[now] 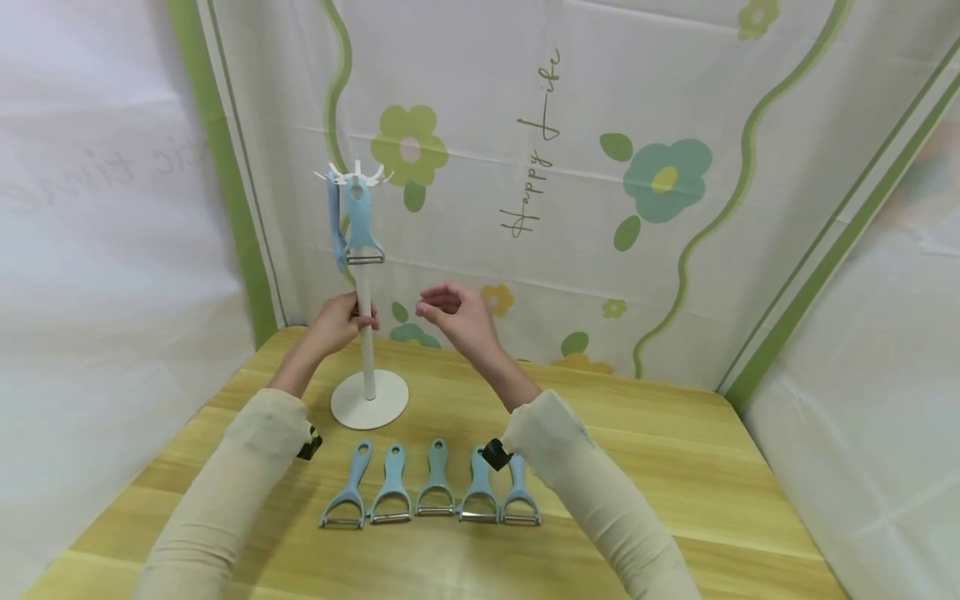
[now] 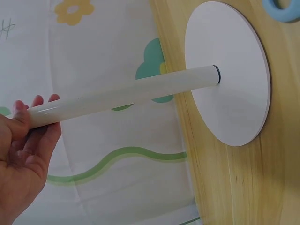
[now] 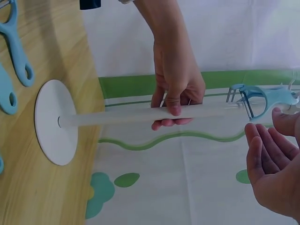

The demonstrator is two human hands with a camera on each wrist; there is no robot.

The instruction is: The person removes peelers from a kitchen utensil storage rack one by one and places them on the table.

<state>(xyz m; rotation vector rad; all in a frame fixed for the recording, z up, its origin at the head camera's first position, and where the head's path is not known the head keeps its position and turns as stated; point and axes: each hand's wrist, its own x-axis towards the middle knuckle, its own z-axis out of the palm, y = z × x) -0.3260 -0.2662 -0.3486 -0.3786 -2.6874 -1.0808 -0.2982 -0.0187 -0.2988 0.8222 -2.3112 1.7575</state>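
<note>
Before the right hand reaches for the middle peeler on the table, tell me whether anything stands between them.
Nothing visible does: in the head view, only tabletop shows between the right hand and the middle peeler. The white stand's base sits to the left of that line.

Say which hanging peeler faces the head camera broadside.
The light-blue front peeler on the white stand, its blade visible; the hanging peeler to its left shows edge-on.

seven peelers (image 1: 438, 460), one stand (image 1: 367, 360), two hands (image 1: 467, 321), one table (image 1: 675, 450)
</note>
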